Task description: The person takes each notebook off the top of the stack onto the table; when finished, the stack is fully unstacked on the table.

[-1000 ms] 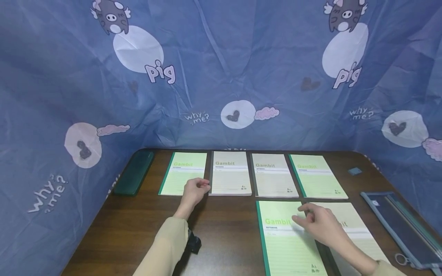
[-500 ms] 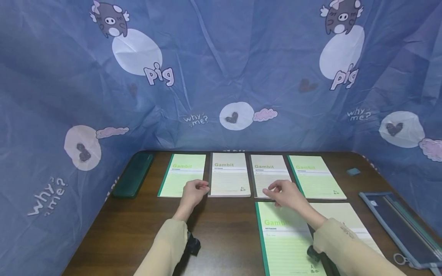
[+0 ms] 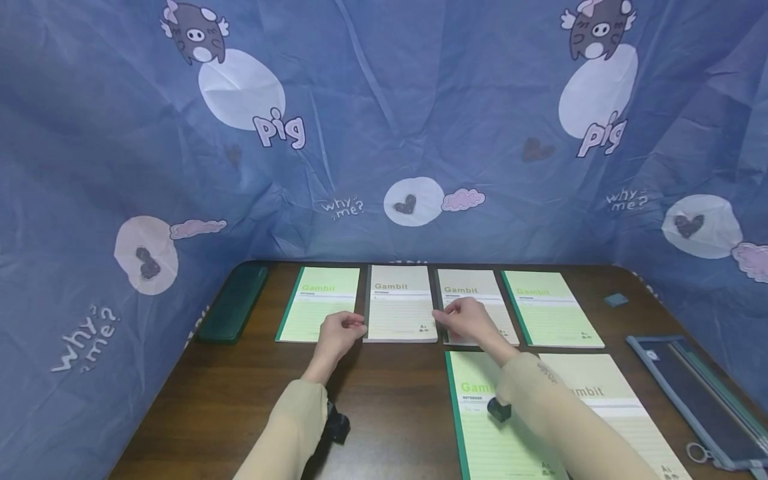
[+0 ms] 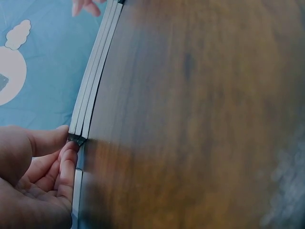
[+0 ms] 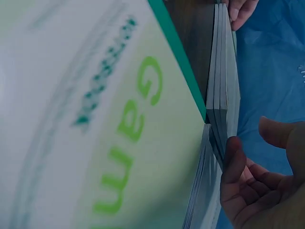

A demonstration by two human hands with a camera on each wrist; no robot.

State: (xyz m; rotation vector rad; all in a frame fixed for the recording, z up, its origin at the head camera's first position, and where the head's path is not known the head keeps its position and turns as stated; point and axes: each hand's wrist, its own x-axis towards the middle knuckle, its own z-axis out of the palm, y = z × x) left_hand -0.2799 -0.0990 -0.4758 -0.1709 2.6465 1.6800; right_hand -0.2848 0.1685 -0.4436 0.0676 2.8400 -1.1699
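A stack of grey-spined Gambit notebooks [image 3: 401,307] lies second from left in the far row, its layered page edges [image 4: 97,67] showing in the left wrist view. My left hand [image 3: 337,337] sits at the stack's left edge, thumb and bent fingers against the spine corner, partly over a green-spined notebook [image 3: 324,283]. My right hand [image 3: 468,321] reaches the stack's right side across another grey-spined notebook [image 3: 465,280]. In the right wrist view, a bent fingertip [image 5: 233,148] is by the stack's corner and the thumb stands apart.
Another green-spined notebook [image 3: 552,303] ends the far row at right. In front lie a green-spined notebook [image 3: 480,447] and a grey-spined one [image 3: 618,400], partly under my right sleeve. A dark green case [image 3: 234,303] lies left; a zip pouch [image 3: 696,393] and a small blue piece [image 3: 615,299] lie right.
My right hand has moved left and away from me, from above the front green notebook over the third far-row notebook to the grey stack's right edge. My left hand has stayed put.
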